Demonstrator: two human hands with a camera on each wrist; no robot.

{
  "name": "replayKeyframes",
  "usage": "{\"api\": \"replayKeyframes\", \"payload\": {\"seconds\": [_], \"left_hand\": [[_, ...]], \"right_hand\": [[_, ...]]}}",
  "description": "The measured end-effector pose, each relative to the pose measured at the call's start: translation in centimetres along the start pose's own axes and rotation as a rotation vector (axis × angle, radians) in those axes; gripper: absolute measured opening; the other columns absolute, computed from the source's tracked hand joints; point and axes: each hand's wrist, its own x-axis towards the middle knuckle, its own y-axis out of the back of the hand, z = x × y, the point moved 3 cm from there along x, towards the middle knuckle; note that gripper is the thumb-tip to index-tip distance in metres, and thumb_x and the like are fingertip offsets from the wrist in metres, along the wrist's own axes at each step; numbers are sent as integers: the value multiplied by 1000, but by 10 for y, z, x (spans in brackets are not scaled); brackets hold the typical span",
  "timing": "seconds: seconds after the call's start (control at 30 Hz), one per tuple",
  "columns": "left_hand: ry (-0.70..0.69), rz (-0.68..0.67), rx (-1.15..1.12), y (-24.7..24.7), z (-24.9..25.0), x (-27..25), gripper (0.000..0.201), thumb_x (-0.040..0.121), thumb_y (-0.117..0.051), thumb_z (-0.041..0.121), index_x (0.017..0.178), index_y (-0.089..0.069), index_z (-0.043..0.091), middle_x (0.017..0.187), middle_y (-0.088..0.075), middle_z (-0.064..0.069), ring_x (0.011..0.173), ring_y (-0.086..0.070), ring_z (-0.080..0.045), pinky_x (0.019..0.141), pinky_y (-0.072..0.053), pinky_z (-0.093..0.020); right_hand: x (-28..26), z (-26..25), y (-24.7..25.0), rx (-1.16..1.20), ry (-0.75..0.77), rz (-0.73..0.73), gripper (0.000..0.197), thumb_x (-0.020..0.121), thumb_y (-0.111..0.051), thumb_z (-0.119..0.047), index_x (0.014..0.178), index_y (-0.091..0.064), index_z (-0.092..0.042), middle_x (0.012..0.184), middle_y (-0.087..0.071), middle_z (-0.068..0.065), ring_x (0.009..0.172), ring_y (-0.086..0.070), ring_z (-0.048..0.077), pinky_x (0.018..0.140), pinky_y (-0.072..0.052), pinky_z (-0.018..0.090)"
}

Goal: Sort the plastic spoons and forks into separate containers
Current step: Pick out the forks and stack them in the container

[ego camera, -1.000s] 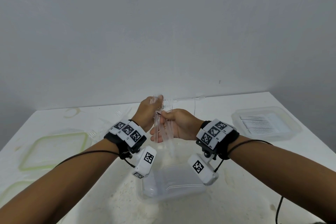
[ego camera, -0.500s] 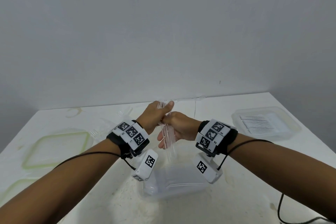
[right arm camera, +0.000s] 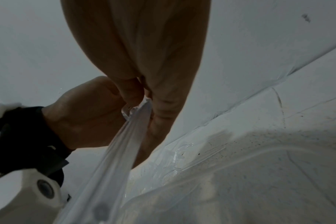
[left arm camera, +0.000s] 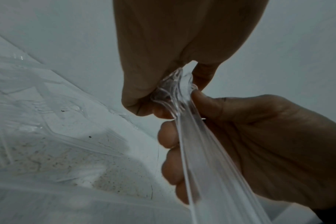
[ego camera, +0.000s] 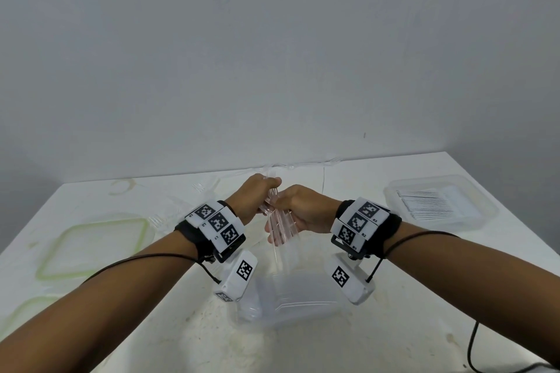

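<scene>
- I see the white table (ego camera: 394, 327) filling the lower view, its surface stained and dusted with pale residue, meeting a grey wall (ego camera: 272, 39) at the back.
- On the far right of the table sits a clear lidded container (ego camera: 394, 191) with what looks like printed paper inside.
- On the left lie two green-rimmed lids (ego camera: 48, 257), one behind the other, the nearer one cut off by the frame edge.
- Directly below my hands stands a clear open container (ego camera: 318, 309); I cannot make out what is in it.
- My right hand (ego camera: 303, 209) is curled round a bundle of clear plastic cutlery (ego camera: 280, 227), fingers wrapped over the handles, which hang down towards the container.
- My left hand (ego camera: 251, 194) pinches the top end of the same bundle between thumb and fingertips (left arm camera: 163, 112), just above the right hand and touching it.
- The bundle is held in the air, tilted; the left wrist view shows curved, bowl-like heads at the pinched end (left arm camera: 175, 87), though I cannot tell spoons from forks for certain.
- A few loose clear pieces of cutlery (ego camera: 303, 165) lie along the table's far edge by the wall.
</scene>
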Motion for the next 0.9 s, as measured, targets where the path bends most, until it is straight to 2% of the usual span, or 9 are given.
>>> {"api": "replayKeyframes", "payload": {"seconds": [0.13,0.23,0.33,0.4,0.47,0.57,0.67,0.83,0.9], "left_hand": [[23,54,-66,-1,1,0,18,95,-46,14,78,-42,11,68,-46,-9,55,-45,-18,54,-36,-27],[23,76,-145,-2,2,-1,13,95,-44,7,82,-43,8,66,-49,-10,55,-44,-20,51,-31,-26],[11,68,-217,1,3,0,15,96,-44,5,81,-45,7,65,-51,-10,55,-45,-21,51,-30,-26],[-4,86,-262,4,3,0,12,97,-42,4,86,-47,7,69,-50,-9,56,-46,-20,53,-31,-27],[-34,105,-283,5,4,-2,8,97,-41,3,98,-48,6,76,-48,-8,62,-48,-17,53,-36,-27],[-100,103,-236,5,3,-7,30,95,-39,0,121,-47,15,80,-49,-10,69,-49,-17,58,-41,-28],[-119,113,-138,4,2,-9,35,92,-36,-3,117,-54,14,80,-49,-9,69,-53,-21,59,-44,-28],[-29,139,-92,2,-4,-12,17,92,-43,1,106,-47,10,92,-51,-7,70,-54,-18,56,-45,-28],[-33,95,-40,5,-4,-17,11,93,-47,4,102,-47,11,88,-53,-6,71,-53,-17,58,-47,-29]], "right_hand": [[3,1,-1,-10,4,59,28,102,-37,-13,114,-52,7,82,-61,22,70,-67,37,69,-60,45],[4,0,-4,55,-4,11,26,105,-34,-20,111,-49,1,85,-58,19,70,-68,35,67,-58,41],[4,2,0,130,17,-24,26,104,-39,-19,111,-50,3,87,-61,19,72,-68,31,68,-58,38],[3,6,0,138,10,-73,21,103,-44,-18,107,-51,1,87,-64,20,76,-68,32,73,-58,41],[2,10,-1,176,-15,-128,13,101,-46,-12,103,-51,0,83,-65,19,77,-69,35,76,-59,44],[1,14,-1,193,-15,-150,11,100,-46,-10,102,-51,0,78,-65,16,72,-70,31,68,-59,39],[1,17,-6,184,-18,-161,6,100,-49,-12,99,-49,-6,78,-62,15,68,-67,28,63,-57,35],[-1,19,-6,107,-34,-209,13,99,-48,-6,86,-49,-5,71,-59,12,62,-65,25,60,-55,33],[-5,20,-2,70,-38,-249,15,99,-48,-6,85,-51,-6,70,-60,11,61,-63,24,60,-54,32]]}}
